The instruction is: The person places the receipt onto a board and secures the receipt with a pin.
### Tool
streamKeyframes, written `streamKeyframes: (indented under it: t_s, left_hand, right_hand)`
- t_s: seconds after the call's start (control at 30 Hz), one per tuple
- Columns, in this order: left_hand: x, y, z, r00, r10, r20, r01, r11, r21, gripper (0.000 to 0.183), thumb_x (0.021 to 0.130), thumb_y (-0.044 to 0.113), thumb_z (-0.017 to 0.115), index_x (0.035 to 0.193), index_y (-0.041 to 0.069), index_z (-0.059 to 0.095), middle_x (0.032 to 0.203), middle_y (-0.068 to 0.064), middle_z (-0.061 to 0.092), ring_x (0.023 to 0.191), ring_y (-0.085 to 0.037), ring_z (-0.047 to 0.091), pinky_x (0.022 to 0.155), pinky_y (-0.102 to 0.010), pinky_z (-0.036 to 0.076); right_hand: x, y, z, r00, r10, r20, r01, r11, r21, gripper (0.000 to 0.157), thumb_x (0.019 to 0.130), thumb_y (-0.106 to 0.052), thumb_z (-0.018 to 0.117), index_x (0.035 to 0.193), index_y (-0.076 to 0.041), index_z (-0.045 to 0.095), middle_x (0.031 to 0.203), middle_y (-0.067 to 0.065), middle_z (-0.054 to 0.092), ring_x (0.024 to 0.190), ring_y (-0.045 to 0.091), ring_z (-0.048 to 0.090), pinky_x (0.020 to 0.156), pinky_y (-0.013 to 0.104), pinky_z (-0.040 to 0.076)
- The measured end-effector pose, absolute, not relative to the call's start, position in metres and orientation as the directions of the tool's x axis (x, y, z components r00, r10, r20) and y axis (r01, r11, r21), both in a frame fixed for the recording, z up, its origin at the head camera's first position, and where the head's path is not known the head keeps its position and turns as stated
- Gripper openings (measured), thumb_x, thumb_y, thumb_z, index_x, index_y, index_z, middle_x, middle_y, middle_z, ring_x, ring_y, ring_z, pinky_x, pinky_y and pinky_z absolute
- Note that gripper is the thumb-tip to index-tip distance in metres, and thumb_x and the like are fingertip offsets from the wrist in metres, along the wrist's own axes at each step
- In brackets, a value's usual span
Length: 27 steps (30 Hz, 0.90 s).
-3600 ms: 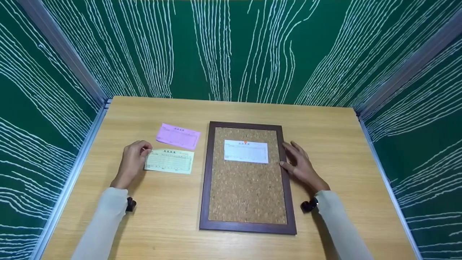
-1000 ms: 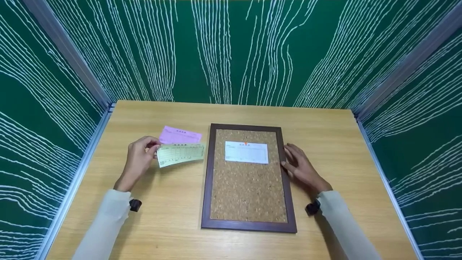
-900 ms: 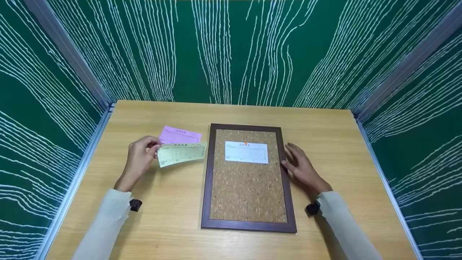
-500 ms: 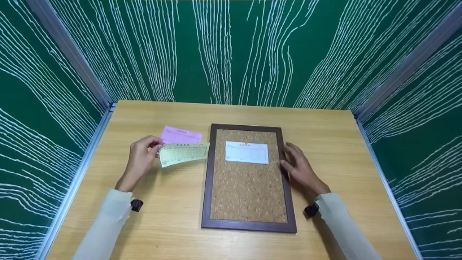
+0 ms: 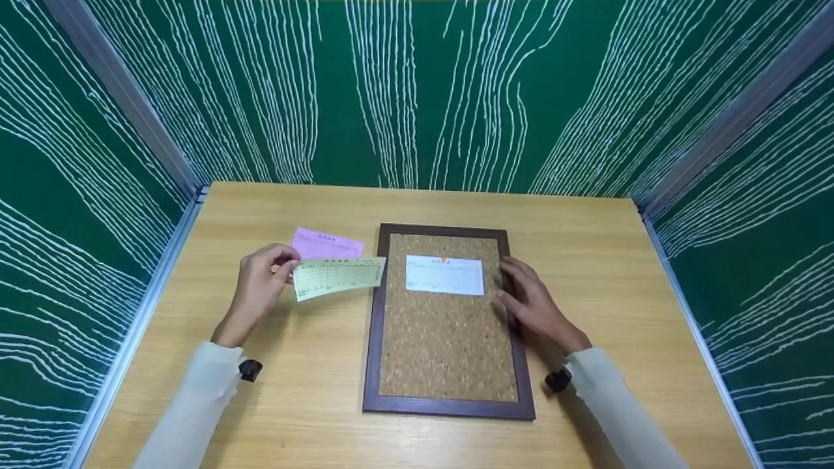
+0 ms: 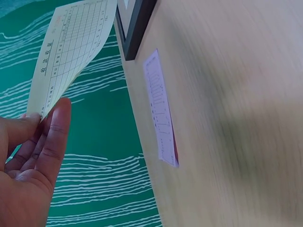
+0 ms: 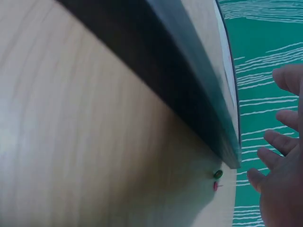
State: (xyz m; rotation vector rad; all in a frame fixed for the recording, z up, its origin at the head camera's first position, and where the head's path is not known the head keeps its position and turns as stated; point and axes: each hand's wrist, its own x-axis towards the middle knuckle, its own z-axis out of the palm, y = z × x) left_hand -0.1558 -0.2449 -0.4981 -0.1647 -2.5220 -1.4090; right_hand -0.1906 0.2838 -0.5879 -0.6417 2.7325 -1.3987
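My left hand [image 5: 260,286] pinches the left end of a pale yellow-green printed receipt slip [image 5: 339,277]. In the left wrist view the slip [image 6: 75,42] bends upward between thumb and fingers, off the table. Its right end overlaps the left frame of a cork board [image 5: 449,352] in the head view. On the board is a white slip [image 5: 445,277] with an orange pushpin [image 5: 444,259] at its top edge. My right hand [image 5: 537,306] is over the board's right frame, fingers spread and holding nothing; the right wrist view shows those fingers [image 7: 279,142] raised.
A pink slip [image 5: 329,243] lies on the wooden table [image 5: 300,404] behind the yellow-green one. A green pushpin [image 7: 218,174] and a red pushpin [image 7: 216,186] lie beside the board's frame. Green panels with white lines [image 5: 456,98] stand around the table.
My left hand has lifted the yellow-green slip from the table and carried it right, to the board's left frame. The right hand has shifted slightly left, over the board's right frame.
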Motion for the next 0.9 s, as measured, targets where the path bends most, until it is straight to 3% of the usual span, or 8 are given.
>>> streamKeyframes:
  t_s: [0.23, 0.5, 0.9]
  left_hand:
    - [-0.154, -0.238, -0.492, -0.959, -0.006, 0.284, 0.238, 0.527, 0.816, 0.01, 0.102, -0.012, 0.069, 0.108, -0.009, 0.076, 0.105, -0.019, 0.075, 0.093, -0.029, 0.07, 0.069, -0.042, 0.068]
    - [-0.153, -0.233, -0.488, -0.959, 0.005, 0.284, 0.244, 0.525, 0.815, 0.01, 0.102, -0.012, 0.069, 0.108, -0.008, 0.076, 0.104, -0.018, 0.075, 0.093, -0.029, 0.071, 0.068, -0.031, 0.066]
    - [-0.154, -0.228, -0.486, -0.959, 0.012, 0.283, 0.247, 0.528, 0.812, 0.01, 0.101, -0.012, 0.07, 0.109, -0.009, 0.076, 0.104, -0.018, 0.075, 0.093, -0.03, 0.072, 0.069, -0.033, 0.067]
  right_hand:
    - [-0.188, 0.275, -0.582, -0.907, -0.375, 0.19, -0.369, 0.494, -0.787, 0.061, 0.106, -0.003, 0.071, 0.161, 0.005, 0.048, 0.172, 0.029, 0.036, 0.161, 0.048, 0.031, 0.129, 0.07, 0.025]
    - [-0.184, 0.265, -0.581, -0.896, -0.4, 0.193, -0.38, 0.467, -0.798, 0.06, 0.105, -0.006, 0.073, 0.16, 0.002, 0.051, 0.17, 0.029, 0.04, 0.161, 0.048, 0.033, 0.129, 0.07, 0.026]
    - [-0.181, 0.238, -0.581, -0.866, -0.461, 0.195, -0.42, 0.457, -0.784, 0.059, 0.103, -0.007, 0.077, 0.157, 0.001, 0.056, 0.167, 0.021, 0.049, 0.159, 0.045, 0.039, 0.128, 0.068, 0.03]
